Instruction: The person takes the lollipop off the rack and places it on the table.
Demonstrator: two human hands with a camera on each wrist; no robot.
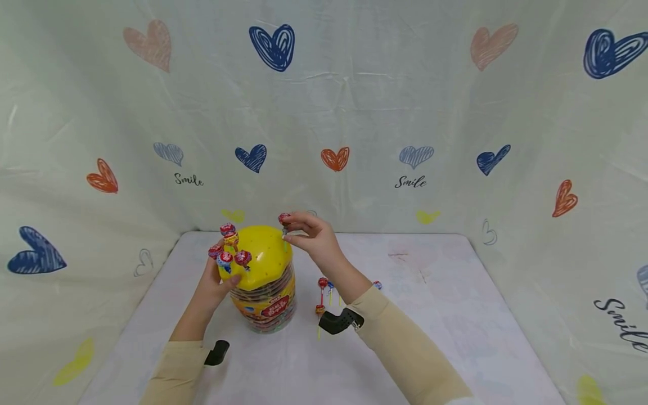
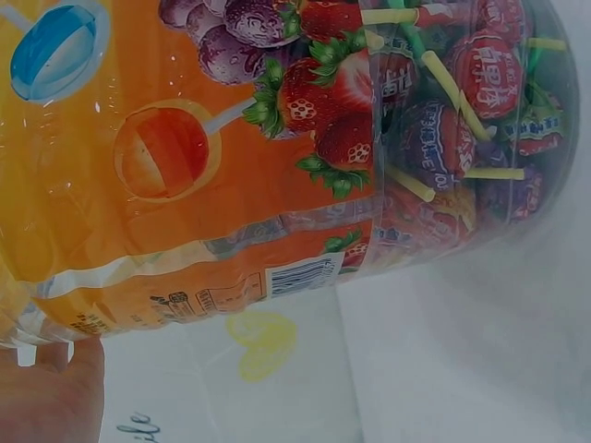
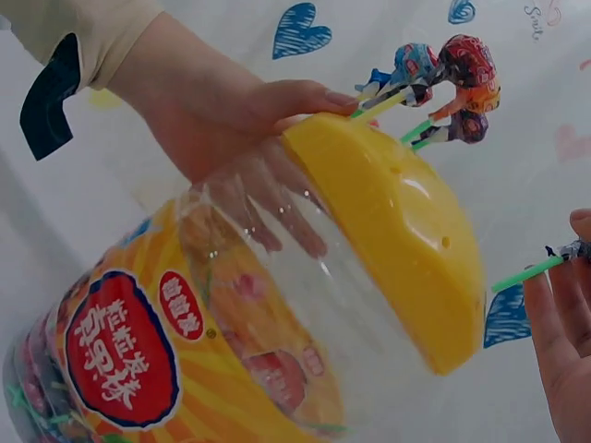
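Note:
A large clear plastic jar (image 1: 263, 309) of lollipops stands on the table, with an orange and yellow label and a domed yellow lid (image 1: 265, 247) dotted with small holes. Several lollipops (image 1: 243, 258) stick out of the lid's left side. My left hand (image 1: 215, 287) grips the jar around its upper left, thumb at the lid's edge; in the right wrist view its fingers show through the clear wall. Between thumb and fingers, my right hand (image 1: 319, 239) pinches another lollipop (image 1: 284, 219) by the lid's right side. Its green stick (image 3: 526, 274) points toward the lid, its tip close to the edge.
Several loose lollipops (image 1: 322, 283) lie on the white table (image 1: 430, 337) right of the jar, partly behind my right forearm. One blue-wrapped lollipop (image 1: 377, 285) shows beyond that sleeve. A pale curtain (image 1: 364, 101) with printed hearts hangs behind and at both sides.

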